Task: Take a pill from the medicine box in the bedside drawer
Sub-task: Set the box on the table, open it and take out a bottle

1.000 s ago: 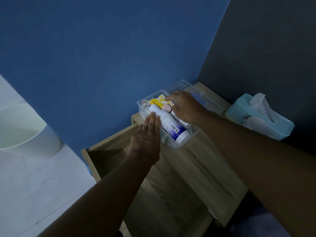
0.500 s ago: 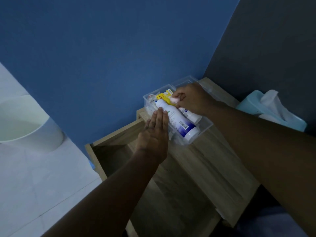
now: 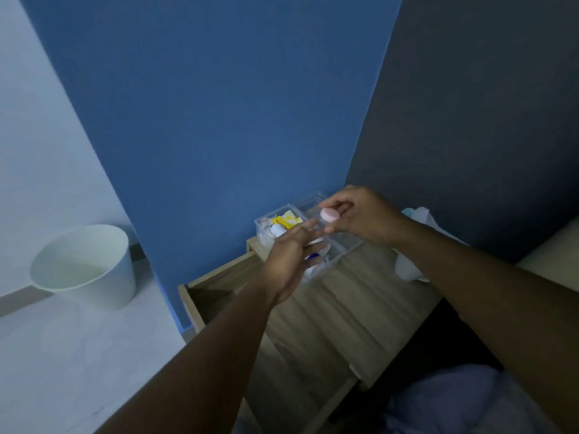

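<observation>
A small pink-capped container [image 3: 329, 216] is pinched in the right hand [image 3: 363, 216], just above the clear medicine box [image 3: 346, 245]. The left hand [image 3: 289, 261] is held spread, palm up, just below-left of it, nearest to receive a pill

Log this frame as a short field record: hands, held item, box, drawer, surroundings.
right hand: raised over the box, pinching a small pink-capped container
left hand: open, fingers extended, above the box's near end
medicine box: clear plastic, on the bedside table top, holding a yellow packet
drawer: open
floor: white bin
</observation>
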